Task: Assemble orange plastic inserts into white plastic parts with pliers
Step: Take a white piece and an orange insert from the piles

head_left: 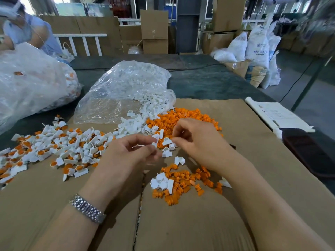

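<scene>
Two bare hands meet above flattened cardboard (199, 223). Nearest lies a small heap of orange inserts (186, 180) with some white parts. The left hand (126, 154), above a metal wristwatch (87, 209), curls its fingers, seemingly pinching a small white piece. The right hand (197, 142) pinches a white part (166, 141). Left lie assembled pieces (59, 147); beyond, a clear bag (126, 87) spills white parts.

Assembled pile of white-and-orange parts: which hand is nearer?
Left. The left hand sits right beside the assembled pile, at its near-right edge. The right hand is farther right, beyond the left hand, over the loose orange inserts.
</scene>
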